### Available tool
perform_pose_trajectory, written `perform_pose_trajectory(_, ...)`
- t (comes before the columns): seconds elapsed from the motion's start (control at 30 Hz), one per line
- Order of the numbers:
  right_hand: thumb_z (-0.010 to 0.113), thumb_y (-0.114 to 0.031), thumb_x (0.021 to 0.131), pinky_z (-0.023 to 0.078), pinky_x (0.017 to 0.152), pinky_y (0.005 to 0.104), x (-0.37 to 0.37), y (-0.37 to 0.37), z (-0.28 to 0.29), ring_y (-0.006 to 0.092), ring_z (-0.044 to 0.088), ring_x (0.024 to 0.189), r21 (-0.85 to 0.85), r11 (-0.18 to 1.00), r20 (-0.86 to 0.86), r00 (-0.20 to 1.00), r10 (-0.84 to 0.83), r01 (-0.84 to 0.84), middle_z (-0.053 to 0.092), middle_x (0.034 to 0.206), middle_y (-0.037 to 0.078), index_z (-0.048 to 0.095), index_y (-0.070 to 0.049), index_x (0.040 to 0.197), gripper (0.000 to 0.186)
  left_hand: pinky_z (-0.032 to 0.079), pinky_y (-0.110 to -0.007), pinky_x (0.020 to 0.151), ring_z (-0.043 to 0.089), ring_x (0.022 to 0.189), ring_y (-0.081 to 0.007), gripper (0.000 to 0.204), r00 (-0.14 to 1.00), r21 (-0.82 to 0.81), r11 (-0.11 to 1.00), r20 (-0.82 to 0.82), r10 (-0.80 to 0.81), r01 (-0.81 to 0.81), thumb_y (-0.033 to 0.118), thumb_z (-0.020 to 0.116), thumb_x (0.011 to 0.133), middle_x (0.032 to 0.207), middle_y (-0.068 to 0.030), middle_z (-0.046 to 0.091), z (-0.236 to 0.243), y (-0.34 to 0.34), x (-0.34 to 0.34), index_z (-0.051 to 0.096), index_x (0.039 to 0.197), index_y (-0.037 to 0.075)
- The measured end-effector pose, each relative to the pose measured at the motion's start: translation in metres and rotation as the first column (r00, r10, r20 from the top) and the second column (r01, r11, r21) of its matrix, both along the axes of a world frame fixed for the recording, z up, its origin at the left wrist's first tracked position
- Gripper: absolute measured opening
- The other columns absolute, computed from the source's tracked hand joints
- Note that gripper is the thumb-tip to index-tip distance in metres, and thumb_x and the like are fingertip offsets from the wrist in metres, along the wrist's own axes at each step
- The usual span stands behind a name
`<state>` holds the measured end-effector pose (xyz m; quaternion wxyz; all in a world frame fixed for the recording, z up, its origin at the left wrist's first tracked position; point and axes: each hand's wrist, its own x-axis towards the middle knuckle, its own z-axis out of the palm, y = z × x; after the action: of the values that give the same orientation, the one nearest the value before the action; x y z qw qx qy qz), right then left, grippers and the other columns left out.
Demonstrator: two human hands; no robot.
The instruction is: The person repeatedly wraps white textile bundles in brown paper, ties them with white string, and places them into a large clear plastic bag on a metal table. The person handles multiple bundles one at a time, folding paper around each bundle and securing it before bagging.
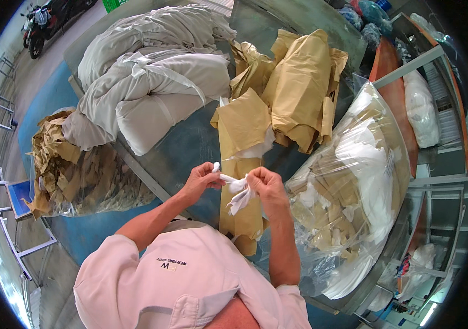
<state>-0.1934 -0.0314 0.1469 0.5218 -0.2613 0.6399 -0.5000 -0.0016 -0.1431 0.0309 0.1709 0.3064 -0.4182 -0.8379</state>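
Observation:
A white fabric strip [240, 199], twisted and bunched in its middle, is stretched between my two hands in front of my chest. My left hand [201, 180] is closed on one end, and a small tip of the fabric sticks up past its fingers. On the other side, my right hand [267, 182] pinches the bunched part, from which a loose tail hangs down. Below the hands lies a long piece of brown paper [239, 211], with a brown paper sheet [243, 122] and some white material at its far end.
Large grey-white fabric bundles [160, 82], one tied with a strip, lie at the far left. Brown paper wrapping [299, 82] is heaped at the far middle. Clear plastic bags of paper scraps stand left [97, 175] and right [327, 214]. Metal racks [437, 181] line the right side.

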Motion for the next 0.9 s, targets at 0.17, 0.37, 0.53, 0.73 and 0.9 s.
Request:
perform_pose_trajectory(0.17, 0.063, -0.019, 0.098, 0.037, 0.056, 0.0185, 0.025, -0.009, 0.034, 0.0018, 0.050, 0.064, -0.046, 0.999, 0.208, 0.978, 0.004, 0.006, 0.062, 0.076, -0.006, 0.065, -0.004, 0.093, 0.016, 0.046, -0.037, 0.102, 0.055, 0.123, -0.0204, 0.054, 0.991, -0.717, 0.691, 0.134, 0.005, 0.094, 0.018, 0.071, 0.090, 0.130, -0.0121, 0.058, 0.007, 0.015, 0.002, 0.050, 0.136, 0.003)
perform_pose_trajectory(0.37, 0.064, -0.018, 0.097, 0.044, 0.063, 0.0240, 0.041, 0.025, 0.048, 0.0066, 0.055, 0.072, -0.214, 0.911, 0.138, 0.912, 0.386, -0.353, 0.060, 0.079, -0.002, 0.064, -0.003, 0.092, 0.016, 0.041, -0.042, 0.102, 0.052, 0.122, -0.0340, 0.058, 0.927, -0.848, 0.376, 0.324, -0.188, 0.373, 0.022, 0.071, 0.081, 0.132, -0.0158, 0.054, -0.002, 0.024, -0.028, 0.052, 0.134, 0.006)
perform_pose_trajectory(0.53, 0.065, -0.021, 0.097, 0.045, 0.066, 0.0257, -0.035, 0.102, 0.036, 0.0094, 0.056, 0.073, -0.352, 0.899, 0.075, 0.965, -0.251, 0.261, 0.060, 0.082, 0.001, 0.064, -0.005, 0.095, 0.017, 0.048, -0.042, 0.089, 0.061, 0.103, -0.0321, 0.035, 0.896, -0.839, 0.325, 0.438, -0.074, 0.437, 0.014, 0.069, 0.082, 0.107, -0.0124, 0.063, -0.004, 0.026, -0.038, 0.063, 0.116, 0.007)
perform_pose_trajectory(0.73, 0.064, -0.014, 0.094, 0.049, 0.089, 0.0382, -0.095, 0.137, -0.014, 0.0321, 0.065, 0.094, -0.426, 0.696, -0.891, -0.136, -0.433, 0.578, 0.067, 0.101, 0.015, 0.063, 0.004, 0.107, 0.022, 0.051, -0.044, 0.075, 0.065, 0.083, -0.0354, 0.015, 0.881, -0.756, 0.483, 0.467, -0.076, 0.442, 0.015, 0.068, 0.084, 0.088, -0.0123, 0.067, -0.019, 0.010, -0.030, 0.068, 0.096, 0.005)
perform_pose_trajectory(0.9, 0.069, -0.013, 0.088, 0.049, 0.095, 0.0434, -0.018, 0.112, -0.072, 0.0360, 0.063, 0.107, -0.132, 0.914, -0.714, 0.603, -0.355, 0.383, 0.065, 0.117, 0.020, 0.060, 0.002, 0.122, 0.038, 0.051, -0.041, 0.067, 0.064, 0.067, -0.0292, 0.013, 0.839, -0.651, 0.747, 0.477, 0.261, 0.138, 0.010, 0.062, 0.087, 0.078, -0.0107, 0.068, -0.051, -0.006, 0.010, 0.068, 0.097, 0.002)
